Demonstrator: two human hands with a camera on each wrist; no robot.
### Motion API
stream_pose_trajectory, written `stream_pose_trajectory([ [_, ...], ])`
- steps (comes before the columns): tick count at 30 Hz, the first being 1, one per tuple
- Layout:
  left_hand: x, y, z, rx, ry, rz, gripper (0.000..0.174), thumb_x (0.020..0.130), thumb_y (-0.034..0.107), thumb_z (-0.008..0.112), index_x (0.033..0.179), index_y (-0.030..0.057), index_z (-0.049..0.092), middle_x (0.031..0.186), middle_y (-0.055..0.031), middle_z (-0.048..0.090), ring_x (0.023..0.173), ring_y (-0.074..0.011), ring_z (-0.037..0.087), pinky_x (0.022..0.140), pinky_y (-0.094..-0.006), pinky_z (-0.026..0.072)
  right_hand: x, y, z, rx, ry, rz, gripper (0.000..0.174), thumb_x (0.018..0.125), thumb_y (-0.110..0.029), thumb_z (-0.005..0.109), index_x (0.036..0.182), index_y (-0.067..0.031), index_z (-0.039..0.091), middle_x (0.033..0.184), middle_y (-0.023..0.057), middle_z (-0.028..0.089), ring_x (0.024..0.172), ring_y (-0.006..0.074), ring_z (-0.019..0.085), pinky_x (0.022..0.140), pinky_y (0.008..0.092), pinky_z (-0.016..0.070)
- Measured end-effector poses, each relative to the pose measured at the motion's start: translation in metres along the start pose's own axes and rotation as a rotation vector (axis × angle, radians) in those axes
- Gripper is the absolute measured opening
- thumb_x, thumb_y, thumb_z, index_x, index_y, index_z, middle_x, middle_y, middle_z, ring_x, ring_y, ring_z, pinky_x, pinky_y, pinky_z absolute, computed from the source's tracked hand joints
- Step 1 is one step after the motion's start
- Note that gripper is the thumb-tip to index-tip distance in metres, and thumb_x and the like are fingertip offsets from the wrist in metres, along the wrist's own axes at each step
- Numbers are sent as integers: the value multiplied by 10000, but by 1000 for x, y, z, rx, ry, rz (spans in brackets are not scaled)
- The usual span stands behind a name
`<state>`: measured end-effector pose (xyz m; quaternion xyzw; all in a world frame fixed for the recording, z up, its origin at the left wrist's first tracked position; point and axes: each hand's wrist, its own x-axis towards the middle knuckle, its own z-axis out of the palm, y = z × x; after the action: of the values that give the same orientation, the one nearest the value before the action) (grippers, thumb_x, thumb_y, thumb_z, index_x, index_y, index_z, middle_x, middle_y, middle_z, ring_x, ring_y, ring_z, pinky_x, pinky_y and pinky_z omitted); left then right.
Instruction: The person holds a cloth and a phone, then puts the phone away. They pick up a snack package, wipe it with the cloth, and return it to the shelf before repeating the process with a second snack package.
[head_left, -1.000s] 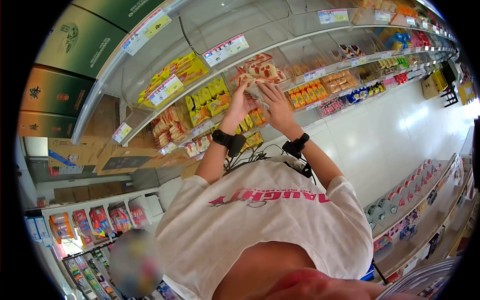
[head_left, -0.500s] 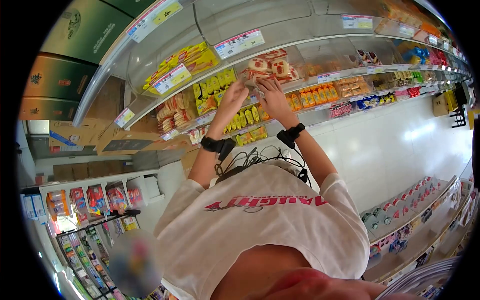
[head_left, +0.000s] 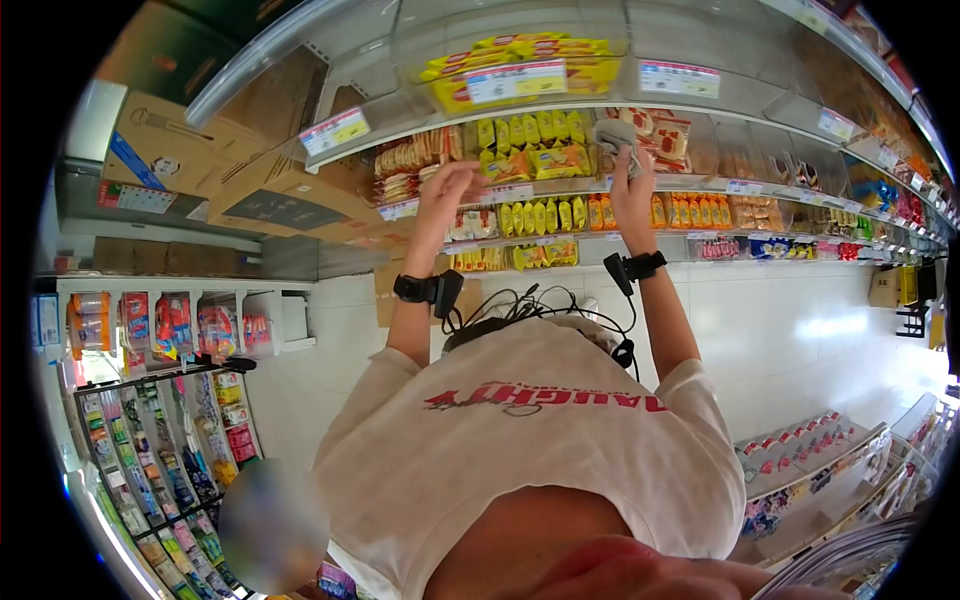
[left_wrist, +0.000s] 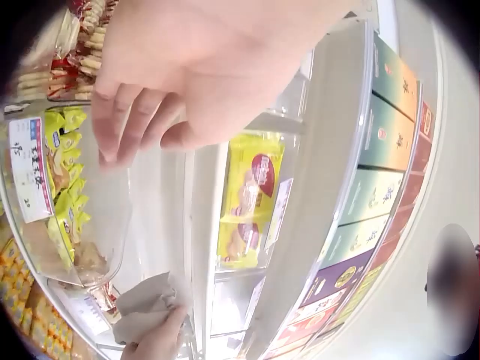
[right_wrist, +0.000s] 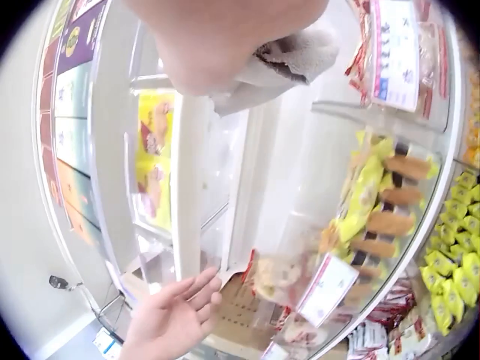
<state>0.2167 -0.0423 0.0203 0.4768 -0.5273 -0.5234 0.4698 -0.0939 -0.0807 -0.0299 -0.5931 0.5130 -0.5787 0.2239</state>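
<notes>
In the head view, my right hand (head_left: 633, 192) grips a crumpled grey cloth (head_left: 617, 138) over the shelf, beside red-and-white packaged breads (head_left: 665, 138). The right wrist view shows the cloth (right_wrist: 319, 54) bunched under the fingers of that hand (right_wrist: 217, 41). Off to the left, my left hand (head_left: 447, 192) hovers in front of the shelf edge, nothing in it. Its fingers (left_wrist: 135, 124) are relaxed and slightly bent, close to a clear bin with yellow snack packs (left_wrist: 66, 176). Yellow-wrapped packs (head_left: 535, 150) fill the bin between the two hands.
Price labels (head_left: 516, 82) line the shelf fronts. An upper shelf carries yellow bags (head_left: 590, 72). Cardboard boxes (head_left: 290, 200) stand at the left end of the shelving. Orange packs (head_left: 692, 210) sit on a lower shelf. Black cables (head_left: 530, 300) hang before the shirt.
Both hands were together at the cloth by the packaged breads. They have since parted: the left moved left, empty, while the right keeps the cloth. The head view has turned leftward along the shelves.
</notes>
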Motion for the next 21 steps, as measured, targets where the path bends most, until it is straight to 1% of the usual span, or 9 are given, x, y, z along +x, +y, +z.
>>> stream_pose_trajectory([
  [1, -3, -4, -13, -21, 30, -10, 292, 1034, 239, 531, 1204, 25, 632, 1031, -106, 708, 909, -191, 702, 805, -304, 549, -6, -19, 14, 119, -33, 47, 326, 1054, -231, 474, 1109, 60, 610, 1057, 186, 672, 916, 285, 617, 842, 357, 474],
  [2, -4, -7, -26, -42, 59, -18, 286, 1029, 227, 529, 1192, 18, 638, 1030, -105, 706, 909, -189, 695, 812, -303, 542, -10, -33, 31, 205, -59, 27, 380, 1067, -293, 464, 1144, 44, 621, 1029, 127, 687, 885, 184, 591, 805, 298, 468],
  [4, -6, -8, -47, -69, 112, -23, 262, 1021, 195, 527, 1160, 12, 654, 1017, -92, 704, 897, -176, 682, 806, -302, 535, -22, -61, 59, 259, -130, 305, 400, 1070, -315, 456, 1165, 37, 620, 1023, 90, 690, 904, 152, 589, 806, 294, 471],
  [6, -3, -19, -66, -90, 137, 4, 244, 1022, 181, 524, 1145, 15, 656, 1018, -82, 693, 897, -164, 677, 778, -300, 545, -31, -64, 88, 429, -164, 381, 520, 1021, -489, 515, 1226, -21, 611, 1033, 74, 658, 922, 108, 580, 808, 291, 480],
  [10, -1, -40, -96, -145, 144, 17, 217, 1013, 149, 536, 1136, 12, 650, 1049, -80, 675, 901, -151, 661, 759, -294, 541, -51, -76, 139, 481, -39, 592, 521, 1038, -463, 487, 1264, -5, 592, 1118, 59, 650, 970, 121, 577, 845, 280, 473],
  [12, 0, -56, -108, -127, 144, 11, 223, 998, 120, 540, 1163, 11, 644, 1089, -94, 674, 939, -172, 667, 813, -301, 541, -62, -84, 155, 526, 13, 651, 551, 1023, -497, 500, 1264, -9, 588, 1134, 66, 639, 973, 124, 576, 841, 285, 477],
  [15, 5, -77, -126, -97, 143, 46, 239, 984, 97, 550, 1186, -2, 630, 1121, -106, 666, 973, -186, 667, 861, -309, 539, -80, -79, 176, 428, -15, 655, 564, 1018, -511, 501, 1236, 1, 588, 1130, 68, 633, 990, 128, 580, 824, 295, 487],
  [18, 13, -91, -133, -160, 189, 44, 268, 975, 111, 573, 1207, -15, 615, 1125, -101, 658, 995, -179, 652, 884, -302, 523, -89, -66, 195, 320, -225, 888, 634, 992, -530, 540, 1348, -8, 484, 1220, 101, 602, 1094, 163, 592, 912, 315, 495],
  [21, 24, -92, -135, -113, 224, 6, 334, 969, 174, 602, 1239, -22, 598, 1112, -81, 651, 997, -158, 621, 881, -288, 497, -95, -101, 212, 829, -210, 899, 568, 1015, -488, 522, 1364, -42, 485, 1230, 76, 610, 1113, 155, 602, 905, 316, 509],
])
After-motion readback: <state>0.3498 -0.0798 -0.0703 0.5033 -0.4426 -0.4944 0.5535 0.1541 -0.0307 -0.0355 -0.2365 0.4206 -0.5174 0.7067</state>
